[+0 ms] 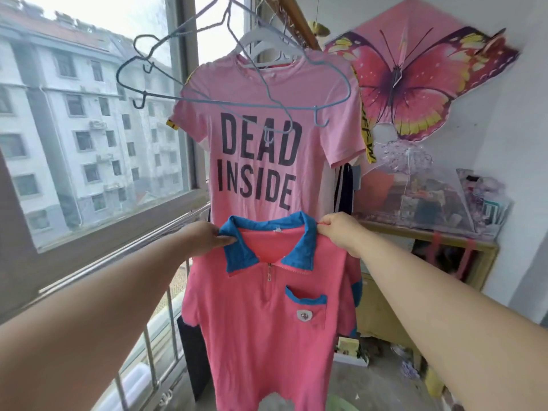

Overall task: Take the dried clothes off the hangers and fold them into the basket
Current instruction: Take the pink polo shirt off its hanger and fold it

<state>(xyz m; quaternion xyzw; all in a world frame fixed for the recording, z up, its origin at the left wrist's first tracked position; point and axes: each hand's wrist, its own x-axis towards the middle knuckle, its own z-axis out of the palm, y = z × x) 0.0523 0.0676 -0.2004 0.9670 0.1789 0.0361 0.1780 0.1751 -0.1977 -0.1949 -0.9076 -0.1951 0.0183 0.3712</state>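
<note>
Fingers [226, 240], left hand [204, 237], right hand [341, 232], pinch one polo [261, 327]; one T-shirt [314, 179] hangs.

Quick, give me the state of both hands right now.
Left hand: pinching the polo shirt at its blue collar.
Right hand: pinching the same shirt at its other shoulder.

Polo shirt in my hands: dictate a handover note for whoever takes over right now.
Left hand: pinches the polo shirt at the shoulder beside its blue collar.
Right hand: pinches the other shoulder, so the shirt hangs spread out, front facing the camera.
Done: the polo shirt is off its hanger; blue wire hangers hang empty above.
Left: fold the polo shirt into the basket, which is not in view. Behind it, the pink T-shirt is on a white hanger and needs taking down and folding.
</note>
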